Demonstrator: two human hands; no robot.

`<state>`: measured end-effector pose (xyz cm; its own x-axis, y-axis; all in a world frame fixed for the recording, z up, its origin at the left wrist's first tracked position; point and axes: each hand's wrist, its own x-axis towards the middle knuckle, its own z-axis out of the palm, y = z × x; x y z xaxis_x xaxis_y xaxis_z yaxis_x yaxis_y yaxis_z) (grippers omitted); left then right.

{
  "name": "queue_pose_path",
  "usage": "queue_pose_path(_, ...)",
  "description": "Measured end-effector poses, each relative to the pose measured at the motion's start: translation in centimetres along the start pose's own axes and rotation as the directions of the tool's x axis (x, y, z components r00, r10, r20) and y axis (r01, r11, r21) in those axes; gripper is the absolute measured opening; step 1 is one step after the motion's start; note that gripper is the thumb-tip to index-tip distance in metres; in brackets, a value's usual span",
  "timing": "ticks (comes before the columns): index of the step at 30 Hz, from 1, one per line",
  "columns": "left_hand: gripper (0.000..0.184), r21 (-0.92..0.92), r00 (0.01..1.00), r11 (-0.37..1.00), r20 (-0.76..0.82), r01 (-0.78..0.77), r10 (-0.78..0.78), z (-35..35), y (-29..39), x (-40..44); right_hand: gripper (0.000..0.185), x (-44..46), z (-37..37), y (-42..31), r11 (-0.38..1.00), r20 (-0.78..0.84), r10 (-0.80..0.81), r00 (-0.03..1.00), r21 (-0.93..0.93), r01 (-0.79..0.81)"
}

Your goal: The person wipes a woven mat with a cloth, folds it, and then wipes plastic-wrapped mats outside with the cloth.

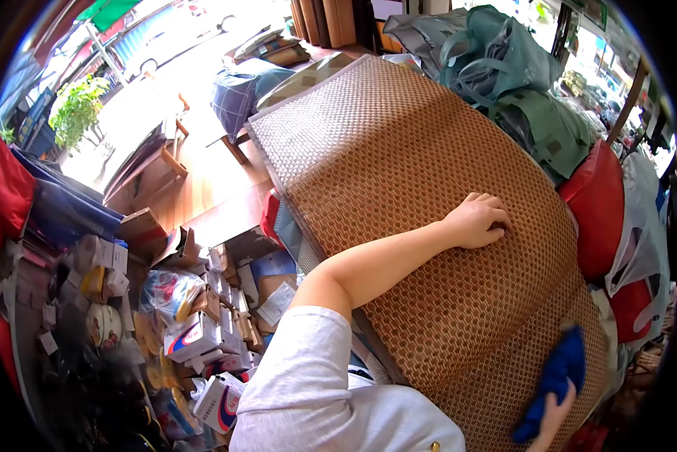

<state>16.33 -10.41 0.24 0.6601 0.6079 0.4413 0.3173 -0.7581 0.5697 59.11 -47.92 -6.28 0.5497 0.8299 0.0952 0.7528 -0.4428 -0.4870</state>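
Note:
A large brown woven mat [429, 173] with a dark cloth edge spreads in front of me. My left hand [475, 221] rests on its middle, fingers loosely bent against the weave and holding nothing. At the lower right, my right hand [558, 410] grips a blue cloth [563, 369] against the near right part of the mat. Slight blur shows on the cloth. What lies beneath the mat is mostly hidden.
Green bags [504, 60] and a red cushion-like bundle [594, 211] line the mat's right side. Small boxes [195, 339] and packets crowd the lower left. Beyond the mat's far left edge are a checked blue pillow [233, 98] and a wooden floor [218, 181].

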Motion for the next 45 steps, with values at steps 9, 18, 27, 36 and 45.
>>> queue_pose_path(9,0.023,0.039,1.0,0.999,0.005,0.02,-0.021,-0.2,0.5,0.3,0.059,2.8,-8.4,14.6,0.882,-0.26,0.42,0.87,0.342,-0.323)
queue_pose_path(18,0.022,0.055,0.999,0.998,-0.039,0.031,-0.029,0.2,0.4,0.2,0.054,16.5,0.5,-2.9,0.964,-0.13,0.059,0.99,-0.25,-0.091)
queue_pose_path(27,0.024,0.064,1.0,0.998,-0.007,0.001,-0.001,0.2,0.1,0.2,0.055,15.4,9.1,-16.6,0.872,-0.024,-0.312,0.95,-0.404,0.276)
queue_pose_path(36,0.023,0.026,1.0,1.0,0.027,0.008,-0.009,-0.2,0.1,0.1,0.071,12.7,-1.7,10.2,0.985,-0.235,0.168,0.957,0.008,-0.171)
queue_pose_path(45,0.021,0.058,1.0,0.998,-0.016,0.01,-0.009,0.1,0.6,0.2,0.062,1.1,-4.6,0.8,0.703,-0.309,0.352,0.884,-0.536,-0.468)
